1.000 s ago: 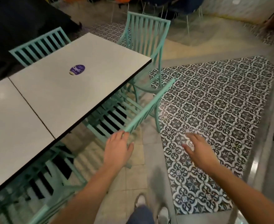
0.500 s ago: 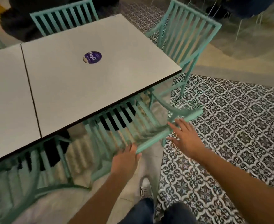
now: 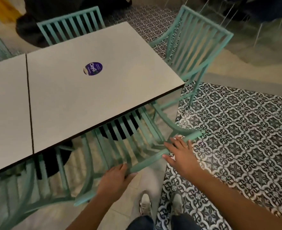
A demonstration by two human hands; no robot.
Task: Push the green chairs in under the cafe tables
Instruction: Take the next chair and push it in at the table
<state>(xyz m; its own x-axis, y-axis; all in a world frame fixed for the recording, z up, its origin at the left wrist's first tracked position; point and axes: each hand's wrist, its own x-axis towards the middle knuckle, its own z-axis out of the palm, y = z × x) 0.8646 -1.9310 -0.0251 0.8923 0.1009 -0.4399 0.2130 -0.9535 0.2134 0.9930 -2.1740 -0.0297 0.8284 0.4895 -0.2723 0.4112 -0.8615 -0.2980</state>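
Observation:
The green slatted chair [image 3: 120,140] stands in front of me with its seat partly under the white cafe table [image 3: 103,90]. My left hand [image 3: 114,180] grips the left part of its top rail, fingers over it and thumb beneath. My right hand [image 3: 181,154] rests on the rail further right with fingers fairly straight across it. Another green chair [image 3: 195,47] stands at the table's right end, clear of the top. A third chair [image 3: 70,25] sits tucked in on the far side. A fourth one [image 3: 20,188], blurred, stands at the near left by the second table [image 3: 7,105].
A purple round sticker [image 3: 93,68] lies on the table top. Patterned black-and-white floor tiles [image 3: 236,138] spread to the right. My shoes [image 3: 145,205] stand just behind the chair. A dark shape [image 3: 33,27] sits beyond the far chair.
My right hand has come from open air over the tiles onto the chair's top rail. My left hand stays on the rail. I have stepped closer to the table.

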